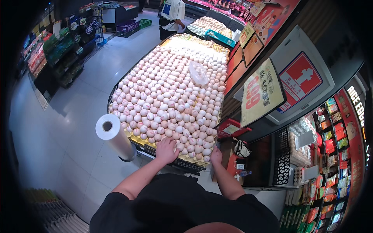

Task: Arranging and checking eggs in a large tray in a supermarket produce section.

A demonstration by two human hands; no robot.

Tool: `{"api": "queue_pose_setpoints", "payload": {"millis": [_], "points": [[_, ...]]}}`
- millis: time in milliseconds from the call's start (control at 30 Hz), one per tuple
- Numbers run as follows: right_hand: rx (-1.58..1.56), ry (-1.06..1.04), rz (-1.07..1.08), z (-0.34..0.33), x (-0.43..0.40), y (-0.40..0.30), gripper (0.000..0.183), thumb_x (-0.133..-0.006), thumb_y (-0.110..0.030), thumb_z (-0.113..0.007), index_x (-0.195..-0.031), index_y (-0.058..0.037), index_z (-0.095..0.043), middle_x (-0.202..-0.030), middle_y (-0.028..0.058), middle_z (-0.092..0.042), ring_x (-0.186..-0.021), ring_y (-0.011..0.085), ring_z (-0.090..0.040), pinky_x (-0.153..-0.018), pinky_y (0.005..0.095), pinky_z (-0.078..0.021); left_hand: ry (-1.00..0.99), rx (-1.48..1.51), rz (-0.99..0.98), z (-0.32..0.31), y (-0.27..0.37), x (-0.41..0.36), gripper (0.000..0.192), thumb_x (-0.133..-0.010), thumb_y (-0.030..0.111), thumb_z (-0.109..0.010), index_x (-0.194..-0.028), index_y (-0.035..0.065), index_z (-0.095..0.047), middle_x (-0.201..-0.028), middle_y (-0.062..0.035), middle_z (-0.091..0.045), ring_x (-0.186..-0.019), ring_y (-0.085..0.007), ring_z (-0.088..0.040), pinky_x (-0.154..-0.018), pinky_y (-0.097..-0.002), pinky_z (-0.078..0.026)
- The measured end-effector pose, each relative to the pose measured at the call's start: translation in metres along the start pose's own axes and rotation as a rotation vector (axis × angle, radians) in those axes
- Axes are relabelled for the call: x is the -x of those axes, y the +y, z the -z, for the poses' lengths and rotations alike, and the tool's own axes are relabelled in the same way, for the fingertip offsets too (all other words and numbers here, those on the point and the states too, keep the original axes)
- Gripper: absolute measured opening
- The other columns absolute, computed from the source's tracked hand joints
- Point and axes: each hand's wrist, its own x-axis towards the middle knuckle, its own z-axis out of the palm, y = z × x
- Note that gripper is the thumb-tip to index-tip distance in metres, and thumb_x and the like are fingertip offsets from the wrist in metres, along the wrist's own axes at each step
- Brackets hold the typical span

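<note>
Pale pink-white eggs (163,96) with small red marks cover a large display stand with a black rim, in yellow egg trays (137,140). My left hand (167,151) rests on the eggs and tray edge at the near side; whether it grips anything is unclear. At the near right corner my right hand (216,156) is against the tray or stand edge, its fingers partly hidden. A clear plastic bag (198,72) lies on the eggs farther back, seemingly with some eggs inside. A roll of plastic bags (115,137) stands upright at the near left corner of the stand.
A price sign (260,93) and a fire hydrant cabinet (304,72) are close on the right. A teal tray (220,38) lies near more eggs at the back. A person (172,17) stands beyond the stand. Purple (127,26) and green crates (145,23) sit on the floor.
</note>
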Motion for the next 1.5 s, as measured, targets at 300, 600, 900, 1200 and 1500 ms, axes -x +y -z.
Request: {"api": "queue_pose_setpoints", "payload": {"millis": [300,600,900,1200,1500], "points": [[0.034,0.008,-0.004,-0.0008,-0.0015,0.0016,0.06,-0.103,-0.05,-0.032,-0.113,-0.0027,-0.067,-0.114,0.0259,-0.066,-0.11,0.0449,-0.061,-0.095,0.0506,-0.0474,-0.012,-0.01,0.005,0.0005,0.0006,0.001,0.037,-0.079,0.034,-0.07,-0.105,0.0085,-0.066,-0.117,-0.0082,-0.06,-0.113,-0.0266,-0.055,-0.095,-0.0433,-0.044],[0.054,-0.011,-0.013,0.0014,0.002,-0.0013,0.058,-0.102,-0.049,-0.033,-0.111,-0.0036,-0.067,-0.114,0.0252,-0.066,-0.11,0.0444,-0.061,-0.095,0.0506,-0.0474,0.022,-0.014,0.002,0.0003,0.0005,0.0029,0.036,-0.079,0.034,-0.071,-0.105,0.0085,-0.066,-0.116,-0.0087,-0.06,-0.113,-0.027,-0.055,-0.095,-0.0438,-0.044],[0.029,0.017,0.006,0.0032,0.0016,-0.0019,0.059,-0.103,-0.05,-0.031,-0.111,-0.0036,-0.067,-0.112,0.0257,-0.066,-0.108,0.0448,-0.061,-0.094,0.0511,-0.0475,0.011,-0.032,0.013,0.0024,0.0032,0.0018,0.036,-0.08,0.034,-0.07,-0.105,0.0082,-0.067,-0.116,-0.0088,-0.06,-0.114,-0.0269,-0.055,-0.095,-0.044,-0.044],[0.033,0.03,0.024,0.0013,0.0012,0.0008,0.06,-0.103,-0.05,-0.031,-0.109,-0.0034,-0.068,-0.112,0.0259,-0.067,-0.108,0.045,-0.061,-0.094,0.0508,-0.0474,0.007,-0.019,0.03,0.0017,0.0018,0.002,0.034,-0.076,0.031,-0.073,-0.102,0.0088,-0.069,-0.116,-0.0086,-0.062,-0.11,-0.0281,-0.058,-0.093,-0.043,-0.046],[0.041,-0.005,0.011,0.0006,0.0003,-0.0021,0.059,-0.103,-0.05,-0.032,-0.11,-0.0028,-0.068,-0.113,0.0263,-0.066,-0.109,0.0449,-0.061,-0.095,0.0506,-0.047,0.039,-0.002,0.032,0.0038,0.0031,0.001,0.033,-0.077,0.03,-0.071,-0.102,0.0077,-0.068,-0.115,-0.0091,-0.062,-0.111,-0.0284,-0.057,-0.093,-0.0436,-0.045]]}}
